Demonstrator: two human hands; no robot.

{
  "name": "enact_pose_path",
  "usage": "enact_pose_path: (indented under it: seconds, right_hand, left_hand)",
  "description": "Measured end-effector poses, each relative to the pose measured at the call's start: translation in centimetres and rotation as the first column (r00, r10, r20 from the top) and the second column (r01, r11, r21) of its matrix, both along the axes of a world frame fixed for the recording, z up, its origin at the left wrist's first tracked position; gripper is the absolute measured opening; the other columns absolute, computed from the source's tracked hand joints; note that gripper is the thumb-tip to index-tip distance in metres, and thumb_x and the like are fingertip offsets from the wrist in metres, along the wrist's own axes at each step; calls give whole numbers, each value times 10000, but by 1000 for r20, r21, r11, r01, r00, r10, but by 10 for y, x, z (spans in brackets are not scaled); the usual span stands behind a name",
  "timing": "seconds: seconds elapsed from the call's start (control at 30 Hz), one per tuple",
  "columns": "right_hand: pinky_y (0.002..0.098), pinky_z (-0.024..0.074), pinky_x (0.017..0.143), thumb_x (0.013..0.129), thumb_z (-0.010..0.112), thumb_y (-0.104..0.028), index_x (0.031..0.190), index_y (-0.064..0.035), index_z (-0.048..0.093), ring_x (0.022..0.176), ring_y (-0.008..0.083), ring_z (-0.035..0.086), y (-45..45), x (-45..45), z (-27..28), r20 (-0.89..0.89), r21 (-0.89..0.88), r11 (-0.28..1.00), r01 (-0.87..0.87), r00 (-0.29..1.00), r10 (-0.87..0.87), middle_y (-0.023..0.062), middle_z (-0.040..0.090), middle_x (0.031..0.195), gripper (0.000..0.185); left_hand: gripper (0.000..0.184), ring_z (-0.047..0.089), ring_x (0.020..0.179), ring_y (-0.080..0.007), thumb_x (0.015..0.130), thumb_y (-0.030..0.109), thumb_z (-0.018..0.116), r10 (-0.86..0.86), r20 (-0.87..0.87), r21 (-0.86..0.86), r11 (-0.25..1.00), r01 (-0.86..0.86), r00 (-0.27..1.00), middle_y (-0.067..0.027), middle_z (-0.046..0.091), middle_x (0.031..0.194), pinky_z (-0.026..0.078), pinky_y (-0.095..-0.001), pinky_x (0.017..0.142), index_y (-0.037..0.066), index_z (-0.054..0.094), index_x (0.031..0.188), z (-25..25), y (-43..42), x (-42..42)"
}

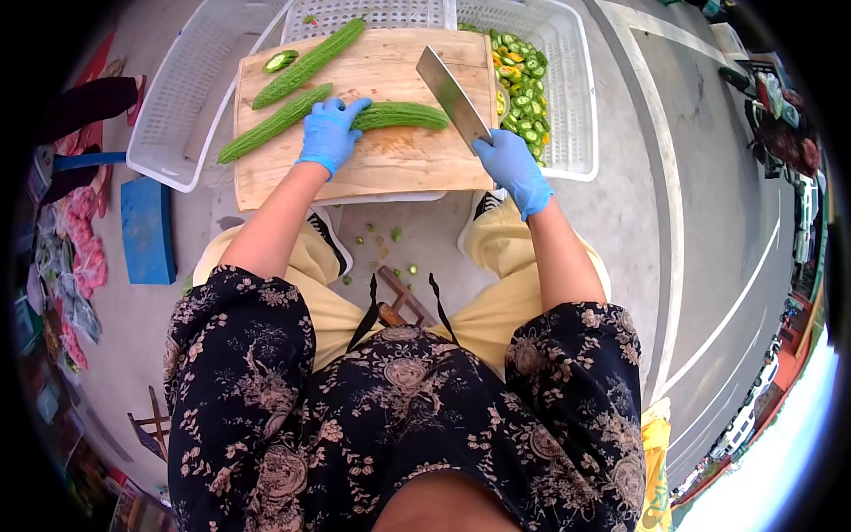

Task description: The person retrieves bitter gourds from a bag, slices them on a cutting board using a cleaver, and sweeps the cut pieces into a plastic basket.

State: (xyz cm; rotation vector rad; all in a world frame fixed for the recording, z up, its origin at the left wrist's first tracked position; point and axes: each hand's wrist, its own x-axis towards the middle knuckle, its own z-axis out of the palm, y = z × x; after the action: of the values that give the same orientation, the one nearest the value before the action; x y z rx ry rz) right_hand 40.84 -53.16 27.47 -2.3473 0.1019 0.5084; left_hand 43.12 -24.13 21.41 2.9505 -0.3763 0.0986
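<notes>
My left hand (328, 135), in a blue glove, presses its fingers over the left end of a green bitter melon (403, 115) lying across the wooden cutting board (417, 164). In my right hand (516, 168), also gloved in blue, is the handle of a cleaver (452, 96). Its broad blade tilts up and left, apart from the melon's right tip. A second bitter melon (266, 129) lies just left of my left hand, partly over the board's edge. Farther back are a third, longer melon (310, 64) and a short cut piece (280, 61).
A white crate (581, 115) at right holds many green slices (529, 102) with some orange bits. Another white crate (168, 115) stands left of the board. A blue flat object (147, 230) lies on the ground at left. Scraps (396, 234) are scattered between my feet.
</notes>
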Motion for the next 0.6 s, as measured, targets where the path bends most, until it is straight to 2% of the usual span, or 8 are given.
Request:
enact_pose_path:
  seconds: [0.1, 0.2, 0.3, 0.4, 0.5, 0.6]
  right_hand:
    - [418, 479, 679, 817, 529, -249, 858, 22, 627, 718, 389, 605, -1, 2, 2, -39, -13, 1000, 2, 999, -3, 248, 613, 752, 291]
    - [417, 486, 683, 812, 530, -251, 870, 20, 631, 711, 386, 611, -2, 3, -6, -40, -26, 1000, -9, 999, 8, 251, 616, 754, 295]
    - [412, 494, 669, 809, 530, -253, 882, 21, 634, 691, 379, 616, -1, 3, -6, -56, -23, 1000, 2, 998, -3, 250, 617, 752, 302]
    - [406, 500, 641, 807, 524, -241, 889, 27, 633, 670, 368, 621, -1, 5, -3, -51, -40, 999, -26, 998, 24, 247, 617, 741, 300]
    - [404, 503, 622, 803, 515, -225, 892, 32, 631, 658, 358, 624, 5, 9, 26, -154, -49, 999, -24, 988, 17, 243, 617, 735, 295]
    - [405, 504, 623, 802, 510, -219, 889, 33, 629, 660, 357, 625, 6, 11, 38, -219, -60, 998, -30, 976, 16, 239, 619, 736, 292]
  left_hand:
    - [569, 492, 892, -294, 696, 177, 721, -9, -23, -14, 1000, 8, 1000, -90, 513, 953, 447, -400, 771, 312, 516, 1210, 1, 1, 2]
    - [541, 484, 916, -280, 736, 245, 701, -19, -41, 29, 999, 20, 999, -91, 509, 995, 443, -399, 755, 330, 503, 1233, 2, 1, 2]
    - [513, 493, 950, -308, 725, 235, 705, 4, -58, 19, 1000, -3, 998, -90, 525, 1008, 443, -406, 785, 298, 525, 1201, 10, -4, 1]
    - [434, 510, 999, -318, 777, 285, 660, -78, 156, -61, 994, 88, 985, -97, 549, 1067, 441, -413, 826, 280, 533, 1192, 5, -7, 7]
    - [375, 530, 1015, -314, 812, 313, 619, -144, -73, -156, 979, 131, 987, -103, 566, 1104, 443, -415, 859, 260, 546, 1176, 1, -15, 18]
    - [361, 549, 975, -309, 812, 294, 618, -83, -160, -184, 982, 52, 984, -114, 580, 1066, 451, -418, 856, 252, 553, 1165, 7, -20, 18]
